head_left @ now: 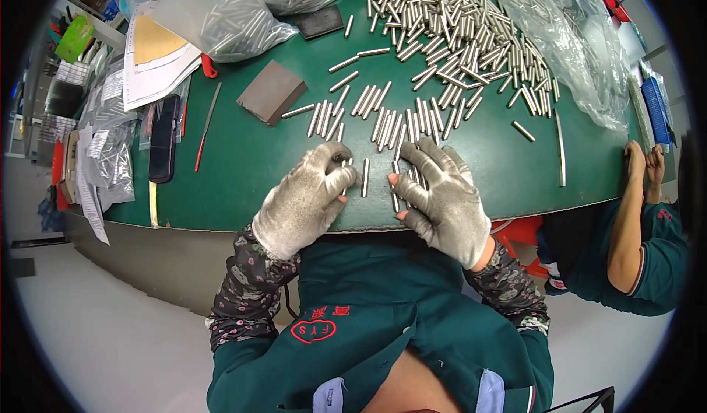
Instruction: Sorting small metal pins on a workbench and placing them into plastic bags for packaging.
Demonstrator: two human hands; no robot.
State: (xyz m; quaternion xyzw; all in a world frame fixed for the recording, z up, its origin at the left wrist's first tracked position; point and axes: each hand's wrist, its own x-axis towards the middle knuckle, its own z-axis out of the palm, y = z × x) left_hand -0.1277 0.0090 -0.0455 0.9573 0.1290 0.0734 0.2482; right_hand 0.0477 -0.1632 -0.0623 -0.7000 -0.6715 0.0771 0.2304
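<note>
My left hand (305, 196), in a grey-white work glove with bare fingertips showing, is closed with thumb and forefinger about a short steel pin (345, 177) near the table's front edge. A single steel pin (366, 177) lies upright in the picture between my hands. My right hand (442, 203), gloved the same way, lies with its fingers stretched over several steel pins (395, 188), touching them and partly hiding them. Just beyond both hands, loose rows of pins (387, 129) rest on the green table (258, 144).
A big heap of pins (449, 22) covers the far middle. Around it are a brown block (271, 92), pin-filled plastic bags (221, 22), an empty-looking clear bag (567, 44), a phone (163, 137) and a red-handled file (208, 127). Another person's arms (630, 221) rest at the right.
</note>
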